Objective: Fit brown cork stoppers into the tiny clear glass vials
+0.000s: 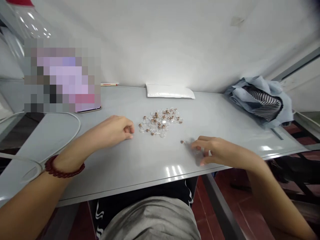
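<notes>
Several small clear pieces with copper-brown ends lie in a loose pile (161, 121) on the grey table (140, 166). My left hand (118, 130) rests just left of the pile, its fingers curled together; whatever they may hold is hidden. To the right and nearer the front edge, my right hand (210, 150) is over the table with thumb and fingers apart. One single piece (182, 142) with a brown end lies at its fingertips, its clear part reaching toward them. A dark red bead bracelet circles my left wrist.
A phone (88, 109), partly blurred out, stands at the back left beside a white cable (77, 121). A white packet (170, 91) lies along the wall. Blue and striped cloth (262, 100) is heaped at the right. A thin pen-like stick (109, 84) lies behind.
</notes>
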Tool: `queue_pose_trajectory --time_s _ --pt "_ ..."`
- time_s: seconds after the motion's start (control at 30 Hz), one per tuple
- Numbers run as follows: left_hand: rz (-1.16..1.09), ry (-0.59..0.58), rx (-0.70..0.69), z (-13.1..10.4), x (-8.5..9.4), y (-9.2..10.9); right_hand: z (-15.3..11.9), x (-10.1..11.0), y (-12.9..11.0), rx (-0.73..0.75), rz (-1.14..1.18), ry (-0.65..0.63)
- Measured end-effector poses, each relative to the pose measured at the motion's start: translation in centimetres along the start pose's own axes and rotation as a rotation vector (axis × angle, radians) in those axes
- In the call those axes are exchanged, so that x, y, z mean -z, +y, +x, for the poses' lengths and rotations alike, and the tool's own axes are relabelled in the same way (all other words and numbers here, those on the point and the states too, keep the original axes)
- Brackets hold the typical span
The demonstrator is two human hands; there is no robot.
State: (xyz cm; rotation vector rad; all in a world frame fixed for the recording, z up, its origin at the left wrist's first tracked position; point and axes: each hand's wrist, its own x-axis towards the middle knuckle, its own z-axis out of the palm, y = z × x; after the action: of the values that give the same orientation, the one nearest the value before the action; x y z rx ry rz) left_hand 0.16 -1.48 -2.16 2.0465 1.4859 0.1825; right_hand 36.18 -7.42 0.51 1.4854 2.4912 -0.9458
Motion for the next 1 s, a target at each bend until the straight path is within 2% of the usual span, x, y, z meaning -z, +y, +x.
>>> queue_pose_trajectory --time_s 0.13,0.27,0.4,0.47,0.57,0.63,0.73,0.87,1.0 --pt "0.042 0.030 -0.045 -0.1 -0.6 0.0 0.0 -1.9 -0.2 0.107 -0.005 0.109" --pt "-0.074 0.071 -0.044 -0.3 -0.1 1.1 1.0 -1.4 -1.3 0.271 0.007 0.264" --pt "-0.318 0.083 -0.084 -0.9 0.4 3.2 4.8 0.0 -3.5 0.450 0.219 0.435" --pt "-0.437 0.094 -0.110 -1.1 0.4 4.1 7.7 0.3 -4.4 0.487 0.414 0.459" --pt "-0.582 0.161 -0.147 -1.2 -0.2 4.5 11.6 -0.1 -5.0 0.416 0.737 0.460" --pt "-0.646 0.233 -0.185 -1.1 -0.7 4.4 13.0 -0.7 -4.9 0.345 0.867 0.435" --pt "-0.693 0.350 -0.261 -1.1 -1.7 4.5 12.9 -1.6 -4.7 0.283 0.964 0.361" --pt "-0.735 0.469 -0.336 -1.5 -3.0 5.5 11.8 -2.1 -5.1 0.353 1.067 0.200" --pt "-0.817 0.560 -0.335 -1.6 -3.8 6.0 11.5 -2.5 -5.9 0.405 1.208 0.098"
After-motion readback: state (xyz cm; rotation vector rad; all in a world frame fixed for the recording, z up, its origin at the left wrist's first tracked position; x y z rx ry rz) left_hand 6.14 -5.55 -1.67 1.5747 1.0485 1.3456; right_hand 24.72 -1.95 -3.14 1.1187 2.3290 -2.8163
